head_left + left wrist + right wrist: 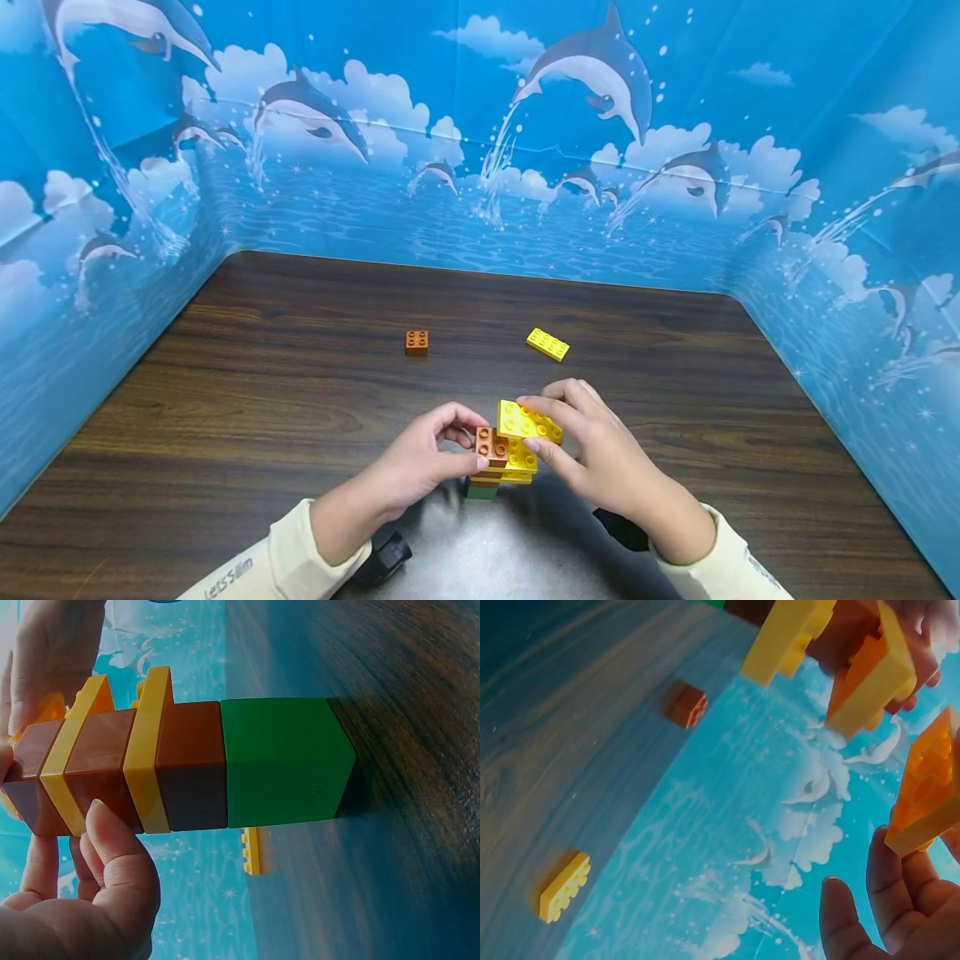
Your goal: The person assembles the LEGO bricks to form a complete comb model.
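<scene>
A tower of toy building bricks stands on the table. Its base is a green block (289,761); above it brown bricks (191,765) alternate with yellow plates (150,750) that jut out to the right. My left hand (416,458) holds the tower near its top, thumb on the near side and fingers behind. The uppermost brown brick (491,445) shows its studs. In my right hand (603,446), a separate yellow plate (517,419) is pinched between thumb and fingers, studs up. The right wrist view shows the hollow underside of this yellow plate (922,799), apart from the tower.
Farther back on the brown wooden table (300,358) lie a loose brown brick (417,342) and, to its right, a loose yellow plate (547,344). A blue dolphin-print curtain (480,192) borders the table at the back and sides.
</scene>
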Demonstrator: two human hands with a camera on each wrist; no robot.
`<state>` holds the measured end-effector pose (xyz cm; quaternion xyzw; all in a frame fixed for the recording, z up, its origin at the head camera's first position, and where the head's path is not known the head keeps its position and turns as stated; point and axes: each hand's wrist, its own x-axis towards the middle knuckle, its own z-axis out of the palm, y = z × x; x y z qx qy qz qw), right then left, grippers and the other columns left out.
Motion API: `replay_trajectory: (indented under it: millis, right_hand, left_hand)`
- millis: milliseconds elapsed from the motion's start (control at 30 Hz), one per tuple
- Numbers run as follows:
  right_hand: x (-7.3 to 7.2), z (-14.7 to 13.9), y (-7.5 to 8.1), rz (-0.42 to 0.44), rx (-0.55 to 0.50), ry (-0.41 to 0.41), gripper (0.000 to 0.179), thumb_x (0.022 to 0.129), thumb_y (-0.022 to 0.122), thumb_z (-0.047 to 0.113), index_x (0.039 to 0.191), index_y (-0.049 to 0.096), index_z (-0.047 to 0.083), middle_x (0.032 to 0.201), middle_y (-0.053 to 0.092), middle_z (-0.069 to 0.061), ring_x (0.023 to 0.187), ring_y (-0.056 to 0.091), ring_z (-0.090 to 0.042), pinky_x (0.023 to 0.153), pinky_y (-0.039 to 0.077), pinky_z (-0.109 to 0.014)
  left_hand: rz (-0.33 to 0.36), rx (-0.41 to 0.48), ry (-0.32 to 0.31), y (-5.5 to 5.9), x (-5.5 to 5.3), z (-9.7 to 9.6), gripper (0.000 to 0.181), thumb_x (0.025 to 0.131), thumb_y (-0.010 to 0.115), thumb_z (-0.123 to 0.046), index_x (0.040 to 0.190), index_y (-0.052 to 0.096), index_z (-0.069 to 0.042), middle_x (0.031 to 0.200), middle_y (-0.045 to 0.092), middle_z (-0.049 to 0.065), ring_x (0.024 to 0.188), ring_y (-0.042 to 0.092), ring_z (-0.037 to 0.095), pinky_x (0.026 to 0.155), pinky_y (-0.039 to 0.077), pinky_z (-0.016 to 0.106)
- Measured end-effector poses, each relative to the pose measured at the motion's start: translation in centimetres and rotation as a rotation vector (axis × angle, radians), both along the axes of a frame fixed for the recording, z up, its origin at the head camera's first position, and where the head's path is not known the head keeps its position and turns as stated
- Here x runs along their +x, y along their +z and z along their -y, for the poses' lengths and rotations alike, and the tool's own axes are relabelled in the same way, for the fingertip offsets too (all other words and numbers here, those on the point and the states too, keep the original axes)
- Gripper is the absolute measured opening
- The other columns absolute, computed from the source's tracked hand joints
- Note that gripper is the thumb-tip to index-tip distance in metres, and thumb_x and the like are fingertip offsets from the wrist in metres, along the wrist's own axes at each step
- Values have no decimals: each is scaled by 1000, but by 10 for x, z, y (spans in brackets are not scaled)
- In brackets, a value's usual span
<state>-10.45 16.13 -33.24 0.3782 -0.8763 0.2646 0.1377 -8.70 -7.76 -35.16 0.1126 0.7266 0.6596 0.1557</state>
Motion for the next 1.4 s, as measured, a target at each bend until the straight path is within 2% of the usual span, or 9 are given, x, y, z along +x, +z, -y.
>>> replay_trajectory:
  millis: [467, 900, 1400]
  right_hand:
    - [6, 13, -2, 21, 59, 31, 41, 86, 72, 26, 125, 64, 15, 108, 54, 4, 97, 45, -10, 77, 48, -28]
    - [9, 15, 0, -20, 111, 20, 41, 85, 73, 27, 124, 65, 17, 108, 54, 2, 95, 45, -10, 74, 46, -27]
    - [11, 20, 9, -41, 203, 6, 35, 86, 71, 30, 119, 68, 17, 105, 54, 3, 89, 44, -10, 68, 42, -24]
  left_hand:
    - [8, -4, 18, 1, 1, -2, 40, 80, 71, -8, 116, 56, 2, 103, 56, 8, 96, 50, 22, 77, 43, 33]
    - [24, -19, 22, 1, 2, -2, 37, 81, 71, -10, 114, 58, -1, 104, 56, 8, 96, 50, 22, 77, 43, 33]
    - [28, -2, -11, 2, 2, 0, 41, 81, 70, -9, 118, 56, 0, 106, 55, 8, 100, 48, 26, 75, 43, 33]
